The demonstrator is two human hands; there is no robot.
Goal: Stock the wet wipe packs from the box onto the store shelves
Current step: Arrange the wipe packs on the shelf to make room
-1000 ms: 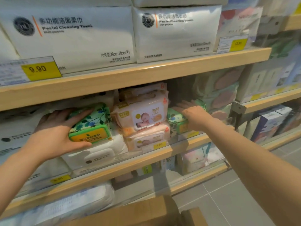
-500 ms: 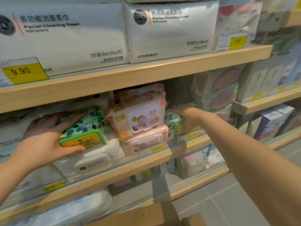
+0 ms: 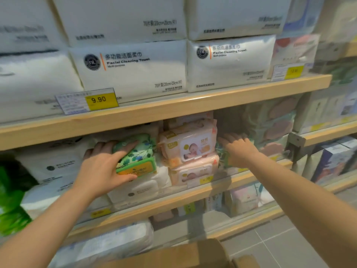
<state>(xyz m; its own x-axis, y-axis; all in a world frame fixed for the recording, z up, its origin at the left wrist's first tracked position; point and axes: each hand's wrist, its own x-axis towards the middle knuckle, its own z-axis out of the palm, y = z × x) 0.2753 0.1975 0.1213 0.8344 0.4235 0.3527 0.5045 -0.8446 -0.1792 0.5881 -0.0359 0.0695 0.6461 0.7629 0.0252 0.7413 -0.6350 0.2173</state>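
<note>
head view: camera tilted up; left hand (image 3: 104, 169) still grips green pack (image 3: 138, 157).

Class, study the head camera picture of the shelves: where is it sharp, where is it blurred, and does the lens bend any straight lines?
Head view: the 9.90 price tag and the facial towel pack above it read clearly; the edges smear, notably the right-hand boxes and the green blur at left; the wooden shelf edge slants and bows slightly from the wide-angle lens.

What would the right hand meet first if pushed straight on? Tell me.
Probably nothing soon: the right hand rests on a green pack and points into a dark gap behind it. Depth there is unclear.
</note>
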